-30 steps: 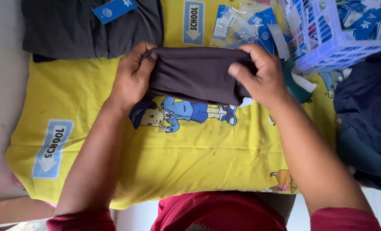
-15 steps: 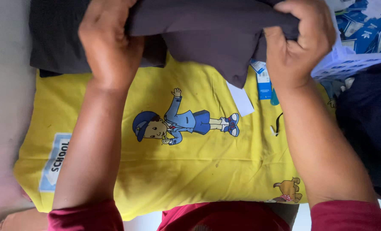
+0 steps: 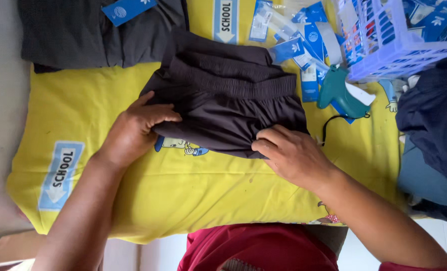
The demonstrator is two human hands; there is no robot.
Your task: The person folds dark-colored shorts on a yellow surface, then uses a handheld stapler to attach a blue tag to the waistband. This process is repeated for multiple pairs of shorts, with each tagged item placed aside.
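We are laying the dark grey shorts [image 3: 228,108] flat on the yellow printed cloth [image 3: 183,195], left hand [image 3: 133,131] and right hand [image 3: 291,153] each pinching a lower edge; next we would likely need to smooth the bunched fabric.
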